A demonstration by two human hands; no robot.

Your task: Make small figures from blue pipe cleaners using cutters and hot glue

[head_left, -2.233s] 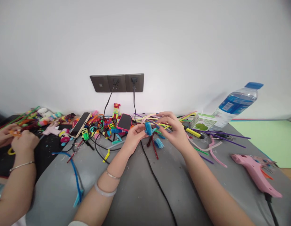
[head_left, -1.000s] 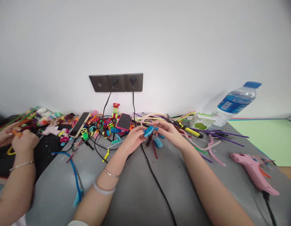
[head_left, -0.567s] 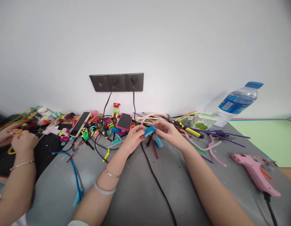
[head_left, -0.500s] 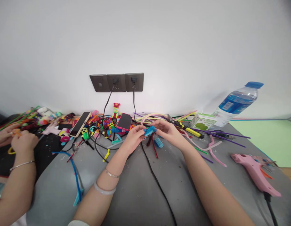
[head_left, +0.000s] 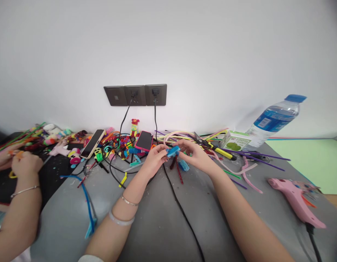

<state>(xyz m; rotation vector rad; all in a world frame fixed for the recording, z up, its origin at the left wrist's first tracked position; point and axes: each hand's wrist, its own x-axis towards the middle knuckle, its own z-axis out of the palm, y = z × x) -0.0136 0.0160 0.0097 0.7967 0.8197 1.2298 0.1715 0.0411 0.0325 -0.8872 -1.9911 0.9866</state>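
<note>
Both my hands meet over the middle of the grey table point(head_left: 163, 225) on one small blue pipe-cleaner piece point(head_left: 173, 150). My left hand point(head_left: 155, 160) pinches its left end with closed fingers. My right hand point(head_left: 197, 155) pinches its right end, fingers curled. Just below them lie a second blue fuzzy coil point(head_left: 184, 165) and a dark red pipe cleaner point(head_left: 179, 173). A black cable point(head_left: 181, 213) runs from under my hands toward me.
A pink glue gun point(head_left: 295, 198) lies at the right, a water bottle point(head_left: 274, 120) and a green box point(head_left: 235, 141) behind it. Yellow-handled scissors point(head_left: 217, 149), two phones point(head_left: 143, 141) and loose pipe cleaners crowd the back. Another person's hands point(head_left: 23, 163) work at the left.
My hands have come down from a raised hold to just above the table. The blue piece has turned from upright to lying flat between my fingertips.
</note>
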